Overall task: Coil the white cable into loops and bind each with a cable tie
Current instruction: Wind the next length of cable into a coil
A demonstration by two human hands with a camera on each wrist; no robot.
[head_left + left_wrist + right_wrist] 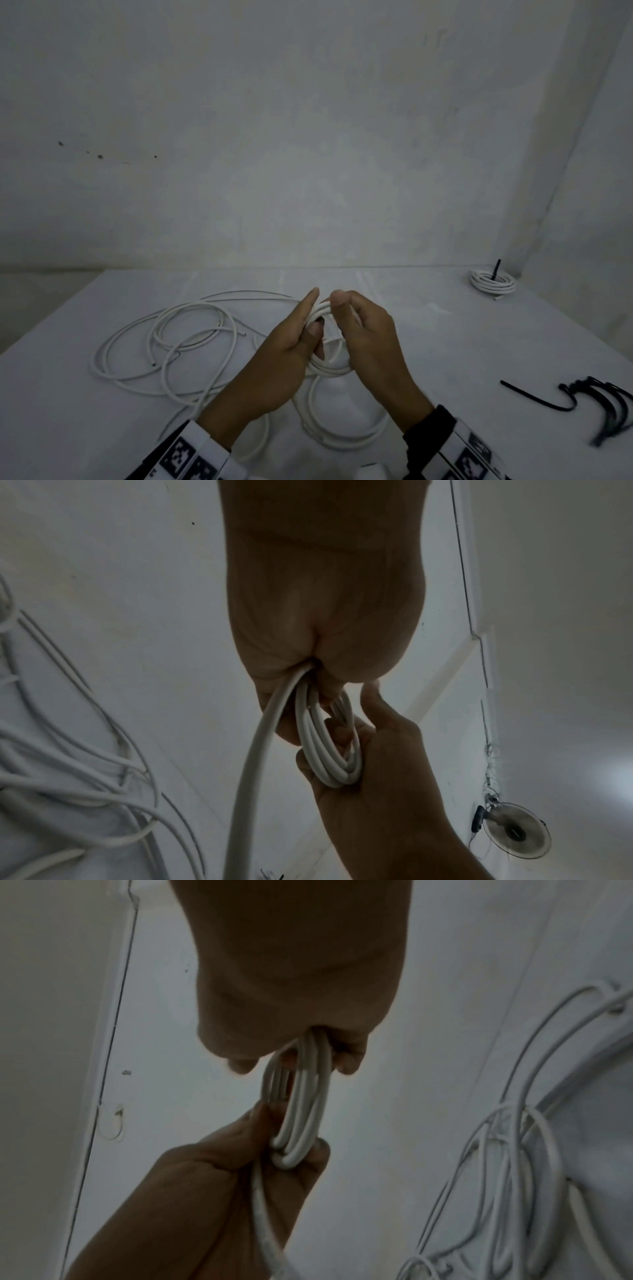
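Observation:
Above the table's middle I hold a small coil of white cable (324,309) upright between both hands. My left hand (301,327) grips its left side, thumb over the strands; in the left wrist view the coil (325,753) runs out of that hand (329,647). My right hand (352,317) pinches the coil's right side, fingers curled round the strands (303,1107) below the palm (294,1010). One strand (246,777) trails from the coil down to the loose white cable (164,342) on the table at left. Black cable ties (599,401) lie at the right edge.
A bound white coil (492,283) with a black tie end (497,269) sticking up sits in the back right corner. More loose loops (342,428) lie under my wrists. Walls close off the table's back and right side. A fan (514,834) shows in the left wrist view.

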